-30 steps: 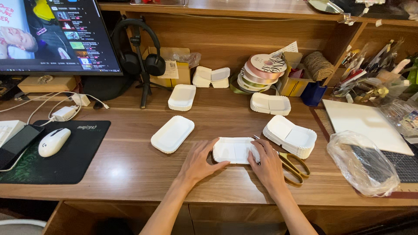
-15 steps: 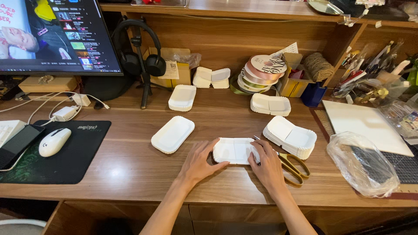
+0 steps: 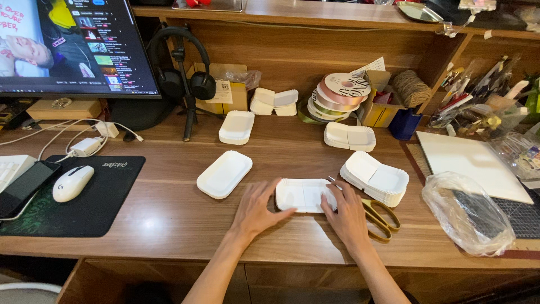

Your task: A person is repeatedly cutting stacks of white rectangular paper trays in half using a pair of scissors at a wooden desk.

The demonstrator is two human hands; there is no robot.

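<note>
Left hand (image 3: 256, 209): fingers spread flat, tips on the left edge of a white paper tray (image 3: 304, 195) lying on the wooden desk (image 3: 169, 225); nothing clasped. Right hand (image 3: 347, 215): fingers also extended, resting on the tray's right end, pressing rather than clamping. The tray sits between the two hands, directly ahead of the fingertips, and appears creased across its middle.

Just right of the right fingers: yellow-handled scissors (image 3: 382, 217), blades partly hidden by the hand. Beyond them, a stack of white trays (image 3: 376, 177), near but apart from the held tray. Left of the left fingers: a single white tray (image 3: 224, 174) lying at an angle. Farther ahead: two more tray stacks (image 3: 237, 126) (image 3: 350, 136), ribbon spools (image 3: 337, 93), a headset on a stand (image 3: 183, 67). Far left: white mouse (image 3: 72, 183) on a dark mat (image 3: 84, 202). Far right: clear plastic bag (image 3: 467, 211)
</note>
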